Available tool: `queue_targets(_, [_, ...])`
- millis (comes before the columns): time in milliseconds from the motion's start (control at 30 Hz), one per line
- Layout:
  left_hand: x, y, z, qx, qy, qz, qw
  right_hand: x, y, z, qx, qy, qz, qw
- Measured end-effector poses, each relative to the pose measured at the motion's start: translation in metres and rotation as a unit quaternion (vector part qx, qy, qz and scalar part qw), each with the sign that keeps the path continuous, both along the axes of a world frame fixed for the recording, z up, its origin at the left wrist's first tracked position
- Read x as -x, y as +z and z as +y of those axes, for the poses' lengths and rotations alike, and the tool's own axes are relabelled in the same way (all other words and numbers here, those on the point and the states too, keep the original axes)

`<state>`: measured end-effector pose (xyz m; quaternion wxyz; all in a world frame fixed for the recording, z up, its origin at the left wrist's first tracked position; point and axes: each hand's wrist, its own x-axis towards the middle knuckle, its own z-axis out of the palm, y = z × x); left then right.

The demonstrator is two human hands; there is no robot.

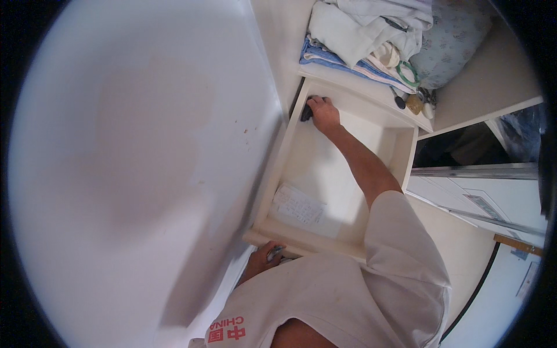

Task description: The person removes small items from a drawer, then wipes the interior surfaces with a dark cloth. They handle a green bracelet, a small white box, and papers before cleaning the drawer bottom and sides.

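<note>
A pale open drawer [402,143] is pulled out in front of me. My right hand [324,114] reaches to its far left corner, its fingers closed on a dark object [307,112] whose kind I cannot tell. Near the front left of the drawer floor lies a creased sheet of paper [298,203] with handwriting. My left hand [264,257] is at the outer side of the drawer front, curled around a small shiny item [275,252], partly hidden by my shirt.
A white wall [152,152] borders the drawer on the left. Above the drawer, a shelf holds folded clothes [343,35], a patterned pillow-like item [452,43], a green ring [407,73] and small objects. A cabinet side panel [487,91] stands at the right.
</note>
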<state>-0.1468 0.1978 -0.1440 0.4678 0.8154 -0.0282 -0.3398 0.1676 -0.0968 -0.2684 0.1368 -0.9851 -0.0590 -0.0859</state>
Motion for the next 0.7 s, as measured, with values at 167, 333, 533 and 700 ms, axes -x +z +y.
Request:
queue_targets(167, [0.002,-0.001,0.002,-0.008,-0.001,0.024,1.0,0.053,0.026,-0.012,-0.057,0.115,0.183,0.975])
queue_targets(333, [0.004,-0.008,0.004,0.029,-0.014,-0.008,0.999,0.071,0.052,-0.068,-0.19,0.255,0.355,0.879])
queue_targets(533, [-0.004,0.012,0.001,-0.008,-0.014,0.074,0.997,0.071,0.101,-0.08,-0.292,0.074,0.285,0.91])
queue_targets(700, [-0.001,-0.001,0.009,0.024,-0.028,0.054,0.998,0.066,0.105,-0.075,-0.279,0.075,0.233,0.929])
